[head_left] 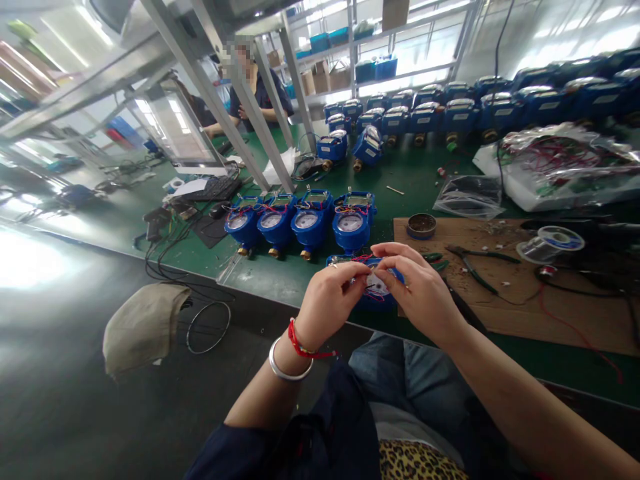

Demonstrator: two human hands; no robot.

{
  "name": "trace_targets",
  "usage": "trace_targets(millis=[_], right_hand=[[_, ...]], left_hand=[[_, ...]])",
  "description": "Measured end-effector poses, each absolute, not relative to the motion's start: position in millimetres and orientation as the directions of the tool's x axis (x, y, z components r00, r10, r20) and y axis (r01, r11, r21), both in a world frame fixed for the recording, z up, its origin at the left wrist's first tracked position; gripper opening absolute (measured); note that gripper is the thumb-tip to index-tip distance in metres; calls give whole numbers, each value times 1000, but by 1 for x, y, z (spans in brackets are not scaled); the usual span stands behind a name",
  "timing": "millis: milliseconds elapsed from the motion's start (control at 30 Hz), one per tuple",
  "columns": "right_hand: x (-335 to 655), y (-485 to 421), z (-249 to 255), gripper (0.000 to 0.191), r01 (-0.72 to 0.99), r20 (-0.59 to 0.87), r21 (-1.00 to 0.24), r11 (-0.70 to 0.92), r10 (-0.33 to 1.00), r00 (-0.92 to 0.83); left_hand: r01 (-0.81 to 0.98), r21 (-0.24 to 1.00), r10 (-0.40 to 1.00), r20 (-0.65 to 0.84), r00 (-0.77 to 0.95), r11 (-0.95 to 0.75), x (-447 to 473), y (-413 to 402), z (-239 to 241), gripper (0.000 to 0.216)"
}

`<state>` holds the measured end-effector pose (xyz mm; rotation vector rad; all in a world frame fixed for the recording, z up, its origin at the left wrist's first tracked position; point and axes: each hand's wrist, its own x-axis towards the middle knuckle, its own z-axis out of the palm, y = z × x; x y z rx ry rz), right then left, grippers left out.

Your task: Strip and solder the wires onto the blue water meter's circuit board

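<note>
My left hand [333, 297] and my right hand [417, 287] meet fingertip to fingertip over a blue water meter [385, 301] at the bench's front edge. Both are closed in a pinch on thin wires [363, 257] that come out of the meter. The fingers cover much of its round dial, and the exact wire ends are too small to make out. Just behind stands another blue meter [351, 230], in a row with several like it, their red and white wires loose on top.
Right of my hands, a cardboard sheet [480, 300] carries pliers [480, 267], a solder spool [550, 245] and a round tin [421, 225]. Behind are a bag of wired parts [565, 160] and rows of blue meters [460, 115]. A co-worker [265, 93] sits beyond the metal posts.
</note>
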<state>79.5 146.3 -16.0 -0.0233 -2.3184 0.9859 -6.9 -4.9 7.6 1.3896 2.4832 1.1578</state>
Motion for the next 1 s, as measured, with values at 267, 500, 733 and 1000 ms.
trace_targets(millis=[267, 500, 733, 1000], right_hand=[[80, 146, -17, 9, -209, 528, -665, 717, 253, -811], [79, 145, -20, 10, -211, 530, -683, 699, 275, -802], [90, 148, -36, 9, -120, 482, -741, 661, 400, -779], [90, 139, -50, 6, -111, 471, -743, 660, 398, -787]], left_hand=[[684, 670, 750, 286, -597, 288, -8, -2, 8, 15], [656, 691, 741, 261, -618, 304, -8, -1, 8, 18], [654, 678, 711, 273, -648, 336, -5, 1, 6, 15], [671, 647, 708, 278, -649, 362, -1, 3, 4, 13]])
